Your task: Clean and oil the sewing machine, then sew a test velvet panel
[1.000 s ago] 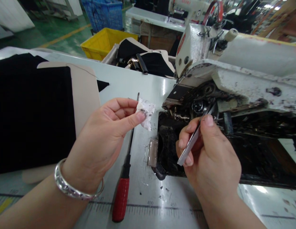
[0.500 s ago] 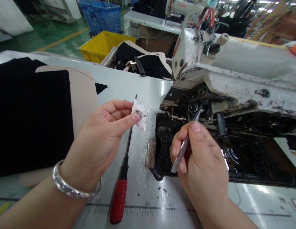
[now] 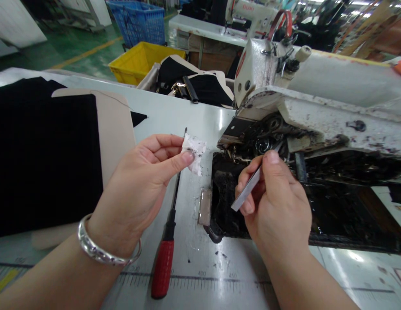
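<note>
1. Your R hand (image 3: 274, 202) holds a flat metal tool (image 3: 248, 187) w/ thumb & fingers (image 3: 271, 157) clenched on it. Can't tell if it's tweezers. Tip points into the rotary hook (image 3: 263, 145) under the sewing machine (image 3: 319, 116); can't tell if it touches.
2. Your L hand (image 3: 132, 185) is over the table (image 3: 200, 254), near the machine's front edge, fingers pinching a white tissue scrap (image 3: 195, 151) w/ dark smudges. Thumb's pressed on the scrap, grip closed.
3. Machine's tipped back, underside showing, thick w/ dark grime & lint, arm marked w/ oil stains. Metal hinge (image 3: 205, 206) sits at the table opening, just below the hook area.
4. Red-handled screwdriver (image 3: 163, 269) lies on the table under your L hand, shaft running up behind the tissue, tip showing past it. Dark specks dot the table nearby.
5. Silver bangle (image 3: 103, 254) on your L wrist. Printed ruler scale (image 3: 200, 279) runs along the table's near side, below both hands.
6. To the L, black fabric panel (image 3: 41, 159) lies on a beige backing piece (image 3: 114, 137), both on the table.
7. Past the table: tray of black-and-beige pieces w/ metal hardware (image 3: 197, 86), yellow crate (image 3: 138, 64), blue crate (image 3: 135, 21), 2nd sewing machine (image 3: 252, 15) on its own table. Green floor w/ yellow line (image 3: 87, 47) beyond.
</note>
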Tool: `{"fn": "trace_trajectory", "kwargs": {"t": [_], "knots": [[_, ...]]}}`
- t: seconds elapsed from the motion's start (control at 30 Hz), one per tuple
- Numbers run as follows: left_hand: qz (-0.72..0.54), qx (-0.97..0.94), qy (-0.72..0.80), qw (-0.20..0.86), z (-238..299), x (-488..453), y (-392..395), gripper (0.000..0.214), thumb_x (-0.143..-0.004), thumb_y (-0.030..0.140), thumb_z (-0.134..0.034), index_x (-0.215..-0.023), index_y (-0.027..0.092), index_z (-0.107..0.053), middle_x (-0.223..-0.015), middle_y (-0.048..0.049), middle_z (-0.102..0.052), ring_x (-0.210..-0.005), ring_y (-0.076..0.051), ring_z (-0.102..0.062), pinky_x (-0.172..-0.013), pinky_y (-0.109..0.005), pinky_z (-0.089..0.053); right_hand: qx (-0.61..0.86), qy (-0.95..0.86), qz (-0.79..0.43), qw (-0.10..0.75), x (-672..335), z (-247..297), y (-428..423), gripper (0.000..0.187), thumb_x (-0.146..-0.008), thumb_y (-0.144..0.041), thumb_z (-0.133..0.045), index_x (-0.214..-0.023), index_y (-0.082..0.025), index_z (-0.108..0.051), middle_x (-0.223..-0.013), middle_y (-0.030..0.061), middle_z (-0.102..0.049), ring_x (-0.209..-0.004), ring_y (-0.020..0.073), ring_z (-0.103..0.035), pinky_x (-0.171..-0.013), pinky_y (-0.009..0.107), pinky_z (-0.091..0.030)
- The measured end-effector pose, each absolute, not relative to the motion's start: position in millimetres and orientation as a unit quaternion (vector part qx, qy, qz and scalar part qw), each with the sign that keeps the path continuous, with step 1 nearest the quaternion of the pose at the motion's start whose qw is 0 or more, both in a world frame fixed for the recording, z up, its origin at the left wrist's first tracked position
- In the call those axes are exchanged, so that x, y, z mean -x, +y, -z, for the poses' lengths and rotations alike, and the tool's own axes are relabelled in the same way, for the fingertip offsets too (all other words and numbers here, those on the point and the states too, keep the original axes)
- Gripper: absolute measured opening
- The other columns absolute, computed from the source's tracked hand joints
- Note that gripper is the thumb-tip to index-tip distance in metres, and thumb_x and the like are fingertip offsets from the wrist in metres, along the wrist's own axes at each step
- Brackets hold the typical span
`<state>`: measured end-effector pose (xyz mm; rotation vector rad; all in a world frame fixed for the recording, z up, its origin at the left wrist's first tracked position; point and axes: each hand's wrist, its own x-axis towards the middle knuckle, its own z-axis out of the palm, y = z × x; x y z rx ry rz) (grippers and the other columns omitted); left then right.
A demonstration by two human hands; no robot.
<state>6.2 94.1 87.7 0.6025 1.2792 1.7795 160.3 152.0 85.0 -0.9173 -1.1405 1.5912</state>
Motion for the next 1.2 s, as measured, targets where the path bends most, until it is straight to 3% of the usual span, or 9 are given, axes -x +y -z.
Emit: {"fn": "trace_trajectory", "kwargs": {"t": [0.17, 0.53, 0.97, 1.2], "knots": [[-0.715, -0.237, 0.505, 0.420, -88.3, -6.1, 93.4, 0.026, -0.071, 0.009, -0.080, -0.093, 0.015, -0.067, -0.089, -0.0015, -0.070, -0.080, -0.010, -0.065, -0.080, -0.021, -0.053, 0.376, -0.492, -0.612, 0.492, -159.0, -81.5, 151.7, 0.030, -0.094, -0.046, -0.056, -0.079, -0.020, -0.055, -0.052, -0.0057, -0.050, -0.037, 0.0046, -0.039, -0.035, 0.017, -0.029], [-0.707, -0.239, 0.518, 0.419, -87.5, -4.8, 94.8, 0.024, -0.074, 0.012, -0.079, -0.094, 0.015, -0.067, -0.092, -0.0033, -0.071, -0.083, -0.012, -0.066, -0.083, -0.023, -0.053, 0.391, -0.490, -0.646, 0.435, -166.6, -75.7, 134.1, 0.026, -0.095, -0.045, -0.053, -0.083, -0.021, -0.053, -0.057, -0.0051, -0.055, -0.036, 0.0047, -0.038, -0.034, 0.017, -0.029], [-0.707, -0.235, 0.515, 0.424, -89.7, -6.7, 93.6, 0.024, -0.072, 0.012, -0.080, -0.093, 0.015, -0.067, -0.094, -0.0036, -0.071, -0.085, -0.012, -0.066, -0.085, -0.025, -0.052, 0.389, -0.463, -0.655, 0.453, -161.5, -85.6, 147.0, 0.034, -0.092, -0.053, -0.054, -0.082, -0.021, -0.053, -0.058, -0.0039, -0.057, -0.036, 0.0056, -0.041, -0.034, 0.018, -0.030], [-0.711, -0.231, 0.514, 0.420, -88.7, -6.8, 94.0, 0.025, -0.072, 0.013, -0.081, -0.093, 0.014, -0.068, -0.092, -0.0033, -0.071, -0.082, -0.011, -0.065, -0.082, -0.023, -0.052, 0.406, -0.479, -0.617, 0.474, -161.8, -80.4, 146.1, 0.030, -0.093, -0.049, -0.054, -0.082, -0.020, -0.053, -0.056, -0.0050, -0.055, -0.035, 0.0045, -0.038, -0.034, 0.017, -0.029]]}}
